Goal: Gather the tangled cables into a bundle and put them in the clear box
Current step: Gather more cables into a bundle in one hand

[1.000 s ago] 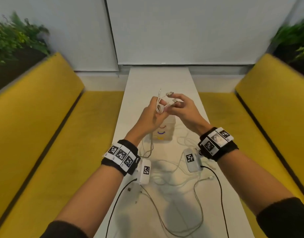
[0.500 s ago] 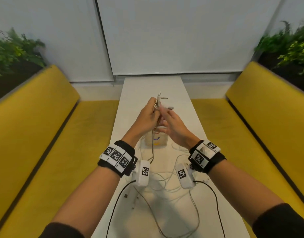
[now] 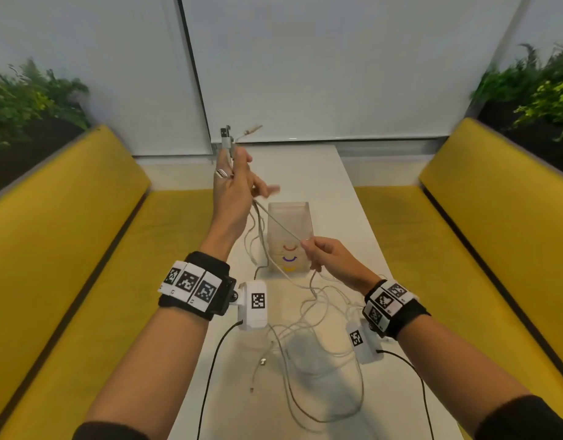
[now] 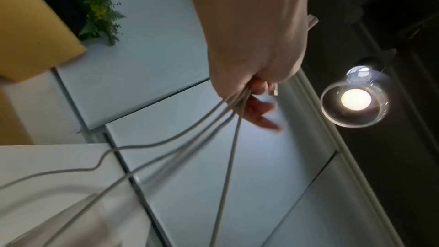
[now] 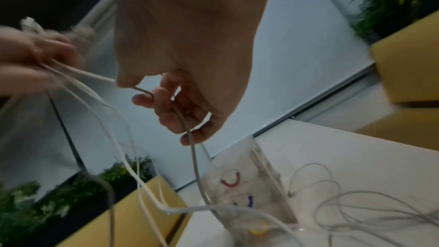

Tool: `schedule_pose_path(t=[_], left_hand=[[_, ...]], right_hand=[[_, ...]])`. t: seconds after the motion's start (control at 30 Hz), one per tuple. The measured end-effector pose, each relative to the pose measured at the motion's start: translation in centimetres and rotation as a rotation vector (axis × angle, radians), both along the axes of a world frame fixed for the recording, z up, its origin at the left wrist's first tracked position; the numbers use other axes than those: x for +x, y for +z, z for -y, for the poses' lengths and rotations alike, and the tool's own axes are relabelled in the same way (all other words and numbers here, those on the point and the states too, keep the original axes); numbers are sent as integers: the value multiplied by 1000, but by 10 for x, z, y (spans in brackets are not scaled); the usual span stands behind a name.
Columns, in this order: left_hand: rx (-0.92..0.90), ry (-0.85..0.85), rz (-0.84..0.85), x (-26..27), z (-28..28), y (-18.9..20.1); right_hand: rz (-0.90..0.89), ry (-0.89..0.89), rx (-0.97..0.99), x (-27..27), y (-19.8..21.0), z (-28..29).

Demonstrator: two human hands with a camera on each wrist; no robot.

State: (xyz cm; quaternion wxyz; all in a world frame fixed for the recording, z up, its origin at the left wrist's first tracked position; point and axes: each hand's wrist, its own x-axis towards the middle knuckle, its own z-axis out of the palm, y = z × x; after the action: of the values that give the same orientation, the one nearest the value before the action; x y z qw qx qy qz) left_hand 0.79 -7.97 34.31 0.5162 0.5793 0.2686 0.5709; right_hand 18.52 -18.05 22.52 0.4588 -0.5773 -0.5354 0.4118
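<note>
My left hand [image 3: 234, 182] is raised high over the table's left side and grips several white cables [image 4: 228, 117] near their plug ends [image 3: 226, 136], which stick up above the fist. The strands hang down from it to a tangle [image 3: 318, 325] on the white table [image 3: 308, 169]. My right hand [image 3: 324, 252] is lower, in front of the clear box [image 3: 289, 217], with its fingers curled round one taut cable [image 5: 187, 131] that runs up to the left hand. The clear box [image 5: 247, 181] stands upright with red, blue and yellow marks on its front.
Yellow benches [image 3: 67, 211] flank the narrow table on both sides, the right one [image 3: 496, 192] close to my right arm. Loose cable loops and plug ends [image 3: 262, 362] lie on the near table. Black wrist-camera leads [image 3: 216, 354] trail off the front edge. Plants [image 3: 29, 100] stand behind the benches.
The hands, which were together over the box, have parted. The left rose up and left with the cable ends; the right dropped toward me along one strand, pulling it taut.
</note>
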Motion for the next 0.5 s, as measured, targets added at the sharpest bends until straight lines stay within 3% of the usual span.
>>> schedule_pose_path(t=[0.07,0.17,0.23,0.3,0.37,0.5], left_hand=[[42,-69,-81,1,4,3],[306,-141,-599,5,8,-7],[343,-232,-845,10,14,-21],[280,-205,-883,15,15,-33],[234,-146,-816,16,11,-36],[205,-102,-624,11,3,-22]], right_hand=[[30,0,-29,3,-1,1],[-44,-31,-39,-3,16,-2],[-4,-22,13,-7,36,-7],[225,12,40,-4,54,-9],[410,26,10,0,63,-7],[315,39,47,4,60,-1]])
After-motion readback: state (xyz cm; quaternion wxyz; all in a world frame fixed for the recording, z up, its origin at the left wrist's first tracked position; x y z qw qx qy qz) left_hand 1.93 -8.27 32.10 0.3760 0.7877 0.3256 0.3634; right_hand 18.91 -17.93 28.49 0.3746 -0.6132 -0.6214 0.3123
